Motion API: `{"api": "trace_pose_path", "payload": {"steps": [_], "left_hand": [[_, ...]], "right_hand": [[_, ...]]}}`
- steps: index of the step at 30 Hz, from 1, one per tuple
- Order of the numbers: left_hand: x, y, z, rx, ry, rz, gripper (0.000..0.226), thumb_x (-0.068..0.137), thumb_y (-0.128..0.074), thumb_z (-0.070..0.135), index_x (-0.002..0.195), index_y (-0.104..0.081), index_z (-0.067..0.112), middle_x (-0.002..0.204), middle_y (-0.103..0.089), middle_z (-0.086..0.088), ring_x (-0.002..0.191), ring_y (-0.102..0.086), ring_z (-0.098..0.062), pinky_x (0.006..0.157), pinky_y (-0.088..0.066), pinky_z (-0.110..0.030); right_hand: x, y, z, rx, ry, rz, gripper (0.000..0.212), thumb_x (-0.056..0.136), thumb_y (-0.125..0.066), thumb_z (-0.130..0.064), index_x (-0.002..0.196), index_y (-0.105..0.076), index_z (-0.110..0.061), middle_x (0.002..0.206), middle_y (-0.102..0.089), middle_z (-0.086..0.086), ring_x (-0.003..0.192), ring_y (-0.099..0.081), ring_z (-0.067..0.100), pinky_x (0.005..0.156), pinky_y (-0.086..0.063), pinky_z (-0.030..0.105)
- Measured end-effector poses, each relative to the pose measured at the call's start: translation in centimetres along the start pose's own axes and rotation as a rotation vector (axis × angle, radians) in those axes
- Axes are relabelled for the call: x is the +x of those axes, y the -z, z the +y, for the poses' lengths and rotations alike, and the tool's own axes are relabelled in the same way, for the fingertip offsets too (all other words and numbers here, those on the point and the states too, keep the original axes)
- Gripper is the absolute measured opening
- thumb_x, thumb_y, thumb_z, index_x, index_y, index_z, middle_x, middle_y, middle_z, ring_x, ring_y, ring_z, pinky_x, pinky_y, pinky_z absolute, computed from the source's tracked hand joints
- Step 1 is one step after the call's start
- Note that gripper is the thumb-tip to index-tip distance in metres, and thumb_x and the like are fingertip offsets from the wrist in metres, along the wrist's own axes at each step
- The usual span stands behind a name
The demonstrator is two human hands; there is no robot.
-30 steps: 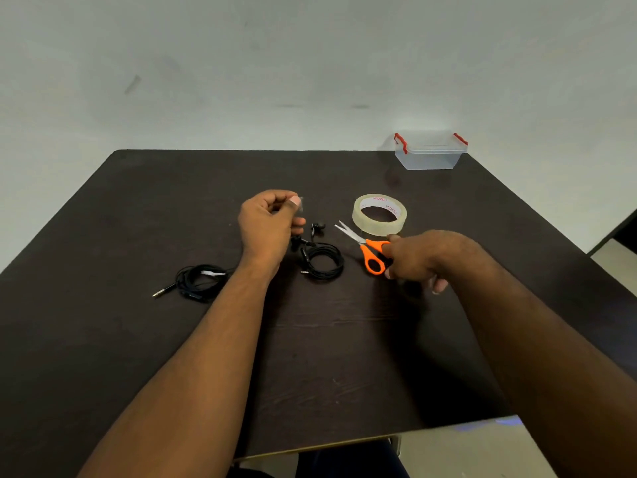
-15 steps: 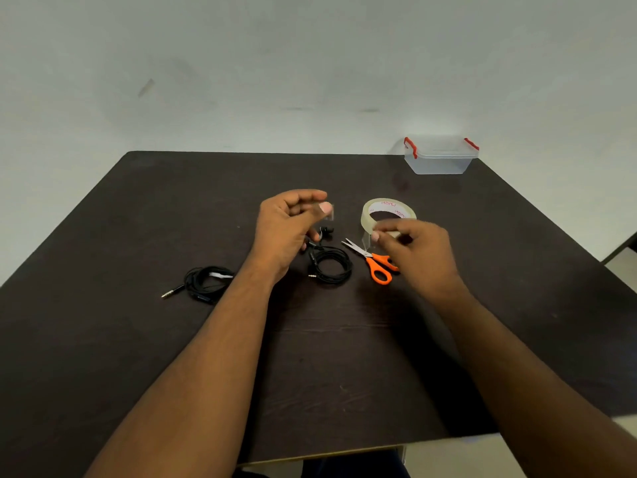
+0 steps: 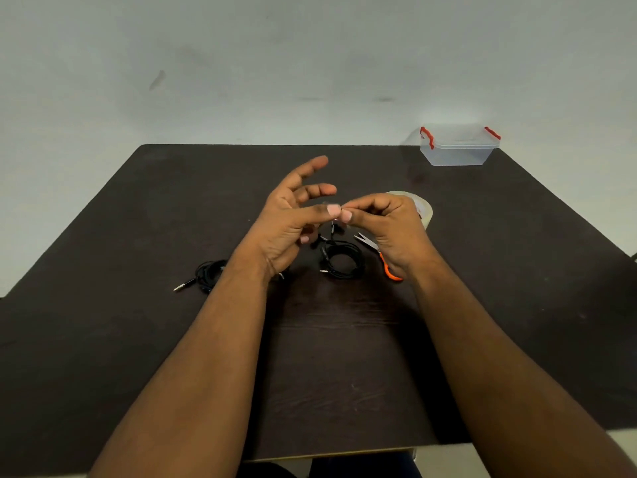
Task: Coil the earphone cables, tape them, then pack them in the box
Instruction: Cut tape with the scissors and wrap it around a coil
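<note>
Now both hands are raised together over the middle of the dark table [image 3: 138, 339]. Left hand [image 3: 293, 219]: thumb tip pressed to a small clear tape piece [image 3: 327, 205], hard to make out, w/ the other fingers spread and mostly straight. Right hand [image 3: 386, 229]: fingers curled, thumb and forefinger pinching at the same spot, thumb tips nearly touching.

Coiled earphone cable [image 3: 343, 260] lies flat on the table just below the hands, its plug at the coil's near-left side, pointing left; buds sit at the far side, partly hidden. Second coil [image 3: 210, 272] is well left, half behind the left forearm, plug sticking out toward the near-left.

Scissors [image 3: 375, 250] lie beside the first coil, blades pointing far-left, orange handle toward the near-right, partly under the right hand. Tape roll [image 3: 425, 212] lies flat behind the right hand. Clear box [image 3: 456, 148], red clips, lid on, sits at the far-right table corner.

Vs 0.5 s ago: the right hand has moved left from the tape roll to meet the left hand; left fingers have fanned out more.
</note>
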State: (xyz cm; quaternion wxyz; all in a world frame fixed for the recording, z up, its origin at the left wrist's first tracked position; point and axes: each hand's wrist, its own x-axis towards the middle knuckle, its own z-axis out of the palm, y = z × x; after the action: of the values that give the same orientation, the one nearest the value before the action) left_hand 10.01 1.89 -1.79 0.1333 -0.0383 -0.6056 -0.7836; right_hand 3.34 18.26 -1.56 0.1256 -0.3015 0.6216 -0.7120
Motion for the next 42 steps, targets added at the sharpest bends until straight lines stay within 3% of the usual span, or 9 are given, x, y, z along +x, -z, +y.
{"api": "trace_pose_path", "payload": {"steps": [5, 8, 12, 15, 19, 23, 30, 36, 42], "left_hand": [[-1.2, 1.5, 1.2, -0.085, -0.014, -0.099, 0.068, 0.077, -0.068, -0.003, 0.135, -0.051, 0.028, 0.108, -0.062, -0.003, 0.06, -0.048, -0.004, 0.042, -0.033, -0.019], [-2.8, 3.4, 2.9, -0.203, -0.089, 0.127, 0.047, 0.079, -0.062, -0.001, 0.12, -0.062, 0.023, 0.097, -0.061, -0.004, 0.05, -0.041, -0.005, 0.044, -0.024, -0.019], [-6.5, 6.5, 5.0, 0.436, -0.173, 0.463, 0.009, 0.079, -0.072, 0.01, 0.084, -0.072, 0.018, 0.069, -0.06, -0.001, 0.05, -0.044, -0.009, 0.044, -0.032, -0.019], [-9.8, 7.8, 5.1, 0.895, -0.144, 0.311, 0.007, 0.08, -0.076, 0.009, 0.083, -0.075, 0.016, 0.074, -0.068, -0.004, 0.06, -0.053, -0.013, 0.055, -0.041, -0.017], [-12.7, 9.4, 4.5, 1.145, -0.194, 0.171, 0.017, 0.076, -0.08, 0.015, 0.088, -0.075, 0.026, 0.093, -0.066, 0.008, 0.088, -0.059, -0.008, 0.081, -0.042, -0.019], [-13.4, 11.3, 3.8, 1.445, -0.069, 0.107, 0.034, 0.076, -0.08, 0.031, 0.108, -0.071, 0.039, 0.125, -0.055, 0.01, 0.114, -0.046, -0.021, 0.098, -0.031, -0.039], [-12.5, 12.1, 2.8, 1.517, -0.07, 0.048, 0.022, 0.08, -0.073, 0.038, 0.102, -0.073, 0.042, 0.148, -0.038, 0.014, 0.131, -0.028, -0.02, 0.1, -0.021, -0.041], [-11.7, 11.1, 1.6, 1.68, -0.185, 0.092, 0.013, 0.084, -0.07, 0.03, 0.096, -0.073, 0.033, 0.122, -0.054, 0.01, 0.122, -0.036, -0.017, 0.083, -0.01, -0.026], [-9.4, 8.5, 0.5, 1.599, -0.002, 0.36, 0.015, 0.091, -0.057, 0.036, 0.079, -0.055, 0.044, 0.087, -0.052, 0.024, 0.103, -0.044, -0.01, 0.066, -0.007, -0.03]], "right_hand": [[-0.6, -1.4, 0.4, -0.01, 0.022, -0.009, 0.012, 0.076, -0.075, -0.003, 0.075, -0.075, -0.015, 0.073, -0.073, 0.001, 0.073, -0.066, 0.013, 0.071, -0.053, 0.024], [-0.5, -1.5, 0.2, -0.004, 0.043, 0.072, 0.01, 0.078, -0.073, -0.002, 0.076, -0.073, -0.013, 0.071, -0.071, 0.003, 0.072, -0.064, 0.017, 0.072, -0.052, 0.028], [-0.5, -2.6, 0.1, 0.028, 0.05, 0.126, 0.007, 0.078, -0.074, -0.006, 0.079, -0.073, -0.013, 0.075, -0.071, 0.001, 0.073, -0.063, 0.015, 0.067, -0.052, 0.023], [-0.6, -4.8, 0.3, -0.034, 0.061, 0.064, 0.008, 0.079, -0.076, -0.01, 0.077, -0.074, -0.017, 0.072, -0.069, -0.007, 0.067, -0.06, 0.006, 0.062, -0.049, 0.017], [-1.0, -8.0, 0.5, 0.013, 0.056, -0.015, 0.009, 0.08, -0.074, -0.01, 0.078, -0.075, -0.019, 0.068, -0.068, -0.005, 0.064, -0.058, 0.006, 0.057, -0.048, 0.02], [-1.5, -11.2, 0.9, 0.101, -0.022, -0.008, 0.004, 0.081, -0.073, -0.016, 0.082, -0.077, -0.018, 0.076, -0.073, 0.0, 0.07, -0.062, 0.009, 0.056, -0.049, 0.023], [-2.8, -12.9, 1.9, 0.222, -0.151, 0.025, 0.007, 0.082, -0.07, -0.017, 0.082, -0.077, -0.016, 0.081, -0.073, 0.004, 0.069, -0.061, 0.009, 0.054, -0.049, 0.024], [-2.9, -12.6, 1.9, 0.245, -0.176, 0.064, 0.006, 0.083, -0.071, -0.015, 0.083, -0.077, -0.013, 0.078, -0.072, 0.005, 0.066, -0.06, 0.01, 0.051, -0.05, 0.025], [-2.8, -12.1, 1.5, 0.326, -0.175, 0.141, 0.007, 0.082, -0.071, -0.012, 0.078, -0.077, -0.014, 0.081, -0.072, 0.009, 0.07, -0.062, 0.014, 0.055, -0.052, 0.028]]}}
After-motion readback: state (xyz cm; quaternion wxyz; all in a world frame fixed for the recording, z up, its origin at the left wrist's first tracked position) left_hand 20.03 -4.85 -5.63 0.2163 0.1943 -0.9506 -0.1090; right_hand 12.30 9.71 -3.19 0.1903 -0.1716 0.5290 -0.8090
